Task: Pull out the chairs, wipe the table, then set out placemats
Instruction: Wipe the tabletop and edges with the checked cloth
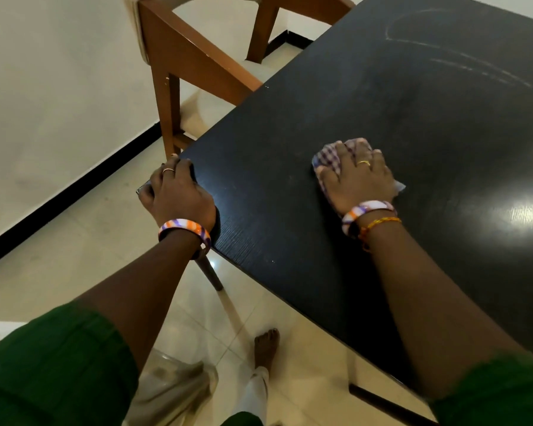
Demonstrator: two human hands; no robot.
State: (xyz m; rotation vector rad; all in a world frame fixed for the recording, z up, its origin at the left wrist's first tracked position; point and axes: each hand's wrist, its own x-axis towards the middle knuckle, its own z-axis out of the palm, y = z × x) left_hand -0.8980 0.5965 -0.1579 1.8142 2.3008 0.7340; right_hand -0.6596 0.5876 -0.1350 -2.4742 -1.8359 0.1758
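A black table [397, 103] fills the right half of the view. My right hand [359, 176] presses flat on a purple-and-white checked cloth [330, 159] that lies on the tabletop near its front edge. My left hand [177, 192] grips the table's near left corner, fingers curled over the edge. Faint curved wipe streaks [462, 61] show on the far part of the top. A brown wooden chair [194, 63] stands at the table's left side, its frame close against the table edge.
A cream wall with a black skirting strip [68, 192] runs along the left. Glossy pale floor tiles lie below, with my bare foot [266, 348] under the table's front edge. A dark table leg [211, 273] descends below the corner.
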